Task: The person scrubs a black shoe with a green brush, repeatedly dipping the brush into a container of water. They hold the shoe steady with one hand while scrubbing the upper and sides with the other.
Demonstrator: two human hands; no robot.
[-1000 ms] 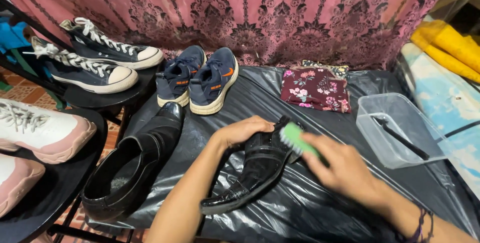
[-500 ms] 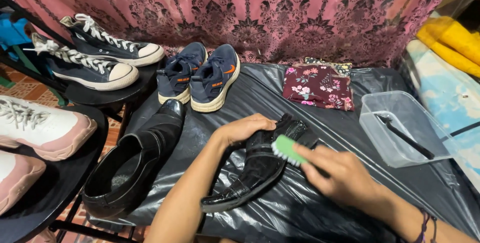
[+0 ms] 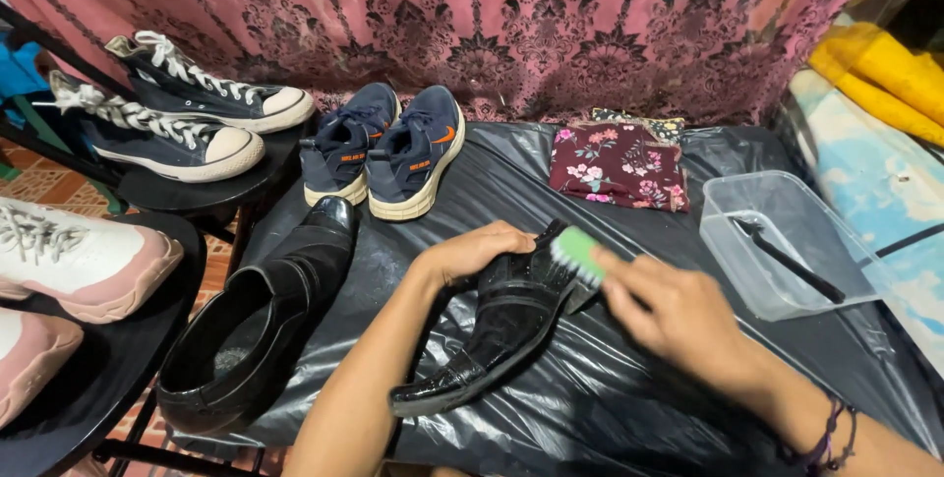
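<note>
The shiny black leather shoe (image 3: 501,334) lies on crinkly black plastic sheeting (image 3: 629,398) over the worktop. The left hand (image 3: 472,251) curls around the shoe's top, grasping it. The right hand (image 3: 678,315) pinches a small green brush (image 3: 577,253) against the shoe. Left of the shoe sits its smooth black partner shoe (image 3: 261,325). Right of it stands a clear plastic tub (image 3: 787,241), with open sheeting between.

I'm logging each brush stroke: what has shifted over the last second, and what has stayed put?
The right hand slid the green brush left and down, then back up the black shoe. The left hand stays clamped on that shoe; other shoes unmoved.
</note>
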